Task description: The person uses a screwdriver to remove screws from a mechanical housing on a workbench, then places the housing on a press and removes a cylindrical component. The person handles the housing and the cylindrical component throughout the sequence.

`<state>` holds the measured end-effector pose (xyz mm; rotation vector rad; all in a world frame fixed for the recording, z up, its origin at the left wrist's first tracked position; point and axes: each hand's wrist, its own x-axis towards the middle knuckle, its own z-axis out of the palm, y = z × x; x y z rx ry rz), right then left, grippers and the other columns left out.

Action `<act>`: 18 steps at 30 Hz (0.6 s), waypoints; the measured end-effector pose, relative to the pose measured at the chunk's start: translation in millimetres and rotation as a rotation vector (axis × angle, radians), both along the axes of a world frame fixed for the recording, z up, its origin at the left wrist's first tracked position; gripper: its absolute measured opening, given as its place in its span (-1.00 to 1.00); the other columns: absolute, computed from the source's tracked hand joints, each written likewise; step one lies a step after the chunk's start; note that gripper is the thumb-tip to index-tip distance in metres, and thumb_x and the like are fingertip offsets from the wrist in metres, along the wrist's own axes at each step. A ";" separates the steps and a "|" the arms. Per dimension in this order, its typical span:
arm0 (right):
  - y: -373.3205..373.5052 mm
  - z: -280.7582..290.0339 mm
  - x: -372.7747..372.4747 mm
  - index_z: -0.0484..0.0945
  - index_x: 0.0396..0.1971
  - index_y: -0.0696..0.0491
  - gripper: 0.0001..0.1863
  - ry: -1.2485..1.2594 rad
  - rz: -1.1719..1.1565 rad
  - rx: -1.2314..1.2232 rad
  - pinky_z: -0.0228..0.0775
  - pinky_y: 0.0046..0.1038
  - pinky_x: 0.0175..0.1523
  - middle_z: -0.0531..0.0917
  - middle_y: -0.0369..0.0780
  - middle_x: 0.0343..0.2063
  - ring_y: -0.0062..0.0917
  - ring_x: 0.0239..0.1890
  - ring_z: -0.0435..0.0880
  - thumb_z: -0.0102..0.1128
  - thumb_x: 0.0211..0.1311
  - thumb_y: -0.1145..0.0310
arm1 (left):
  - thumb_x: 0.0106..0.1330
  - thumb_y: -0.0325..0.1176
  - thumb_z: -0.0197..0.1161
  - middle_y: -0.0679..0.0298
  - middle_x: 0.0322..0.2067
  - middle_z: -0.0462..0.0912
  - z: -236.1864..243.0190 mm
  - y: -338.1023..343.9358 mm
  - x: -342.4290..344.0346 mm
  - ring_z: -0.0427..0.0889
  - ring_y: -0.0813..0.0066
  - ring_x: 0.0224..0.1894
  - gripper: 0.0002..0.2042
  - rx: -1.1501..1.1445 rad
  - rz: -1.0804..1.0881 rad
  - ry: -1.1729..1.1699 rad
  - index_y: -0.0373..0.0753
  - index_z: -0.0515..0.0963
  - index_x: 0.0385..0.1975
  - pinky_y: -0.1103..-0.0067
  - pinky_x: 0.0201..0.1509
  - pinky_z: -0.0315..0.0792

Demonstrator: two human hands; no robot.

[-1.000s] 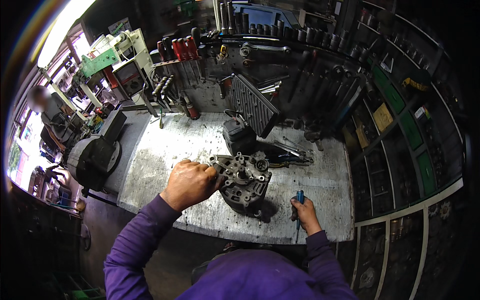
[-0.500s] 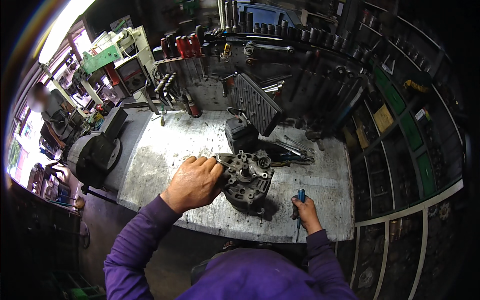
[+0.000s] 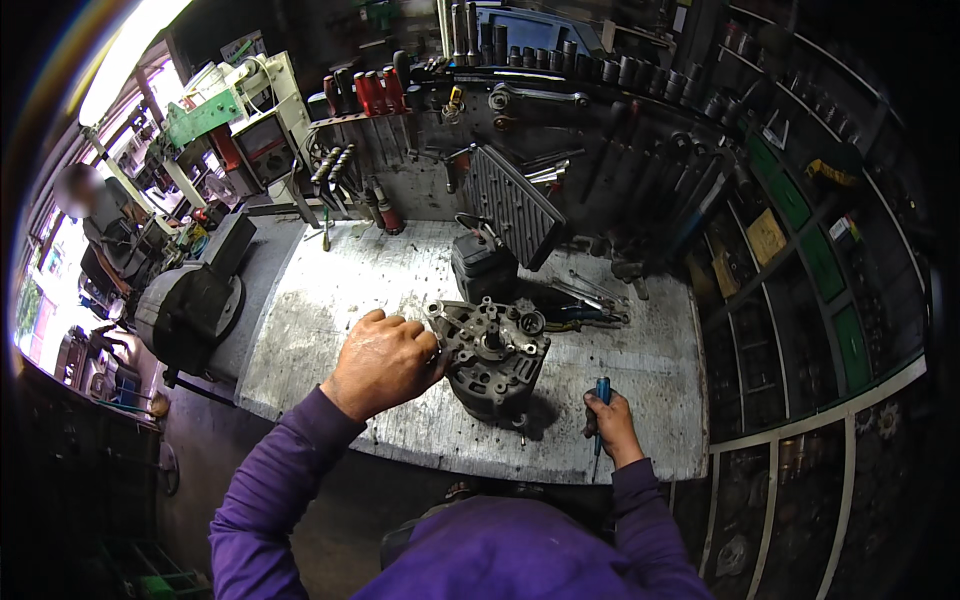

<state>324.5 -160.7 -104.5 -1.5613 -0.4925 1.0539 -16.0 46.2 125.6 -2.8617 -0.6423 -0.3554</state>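
Note:
A grey cast-metal housing with a central shaft, like an alternator, stands on the worn metal-topped bench. My left hand has curled fingers at the housing's left edge, gripping it; the fingertips are hidden. My right hand, lower right, holds a blue-handled screwdriver upright, its shaft pointing down at the bench's front edge. Behind the housing sit a black box-shaped part and a tilted ribbed panel. Wrenches and pliers lie to their right.
A tool rack with screwdrivers and sockets lines the back. Shelving stands at right. A dark machine adjoins the bench at left. A person sits beyond it near the windows.
The housing has shifted slightly right and, in the latest interval, a little upward in the picture, with my left hand still at its edge. The screwdriver stays in my right hand.

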 end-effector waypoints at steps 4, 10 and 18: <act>-0.4 -1.1 0.4 0.63 -0.25 0.16 -0.80 -0.001 0.007 -0.004 0.49 -0.39 -0.59 0.53 -0.32 -0.60 -0.57 -0.73 0.50 0.37 0.43 0.32 | 0.41 -0.13 0.33 0.23 -0.38 0.68 -1.2 0.1 3.5 0.75 0.23 -0.32 -0.73 0.063 -0.084 -0.086 -0.18 0.59 -0.42 0.29 -0.16 0.51; -0.8 -0.7 0.2 0.62 -0.26 0.17 -0.79 -0.006 -0.005 -0.014 0.51 -0.38 -0.58 0.53 -0.32 -0.60 -0.56 -0.73 0.50 0.37 0.42 0.31 | 0.38 -0.15 0.34 0.24 -0.41 0.62 -1.9 3.5 3.6 0.71 0.20 -0.35 -0.77 -0.040 -0.027 -0.028 -0.19 0.59 -0.30 0.29 -0.18 0.52; -0.6 4.7 -0.7 0.55 -0.25 0.13 -0.81 -0.006 0.009 -0.012 0.49 -0.36 -0.58 0.51 -0.32 -0.61 -0.55 -0.71 0.49 0.34 0.43 0.34 | 0.39 -0.09 0.33 0.17 -0.30 0.60 -3.1 4.0 7.5 0.69 0.20 -0.28 -0.71 -0.094 0.022 0.082 -0.21 0.53 -0.31 0.28 -0.14 0.51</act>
